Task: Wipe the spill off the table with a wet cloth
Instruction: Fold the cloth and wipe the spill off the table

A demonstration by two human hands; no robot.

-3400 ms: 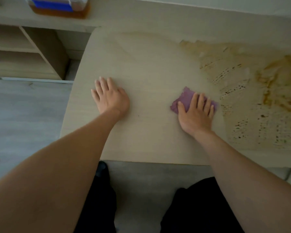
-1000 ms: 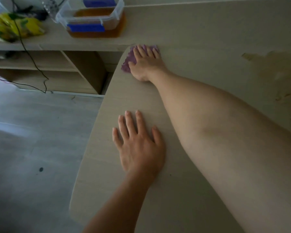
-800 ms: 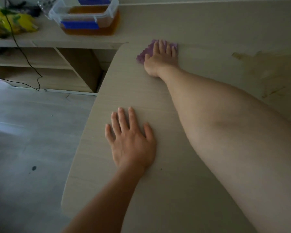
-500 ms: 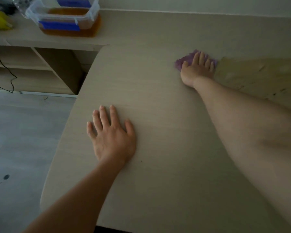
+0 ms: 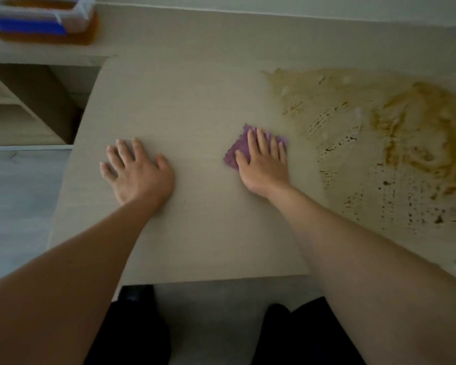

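A purple cloth (image 5: 236, 151) lies flat on the pale wooden table (image 5: 195, 96), near its middle. My right hand (image 5: 263, 162) presses on the cloth with straight fingers and covers most of it. My left hand (image 5: 137, 172) rests flat on the bare table to the left, fingers spread. A wide yellow-brown spill (image 5: 395, 143) with dark specks covers the table's right part, starting a short way right of the cloth.
A clear plastic box with blue clips and brown liquid (image 5: 42, 22) stands on the shelf unit at the back left. Open shelves (image 5: 24, 106) and grey floor (image 5: 19, 196) lie left of the table. The table's near edge (image 5: 211, 279) runs just above my dark-clad legs.
My right hand has slid the cloth from the table's far left corner, rightward along the back, then toward me to the middle. My left hand stays flat on the table.
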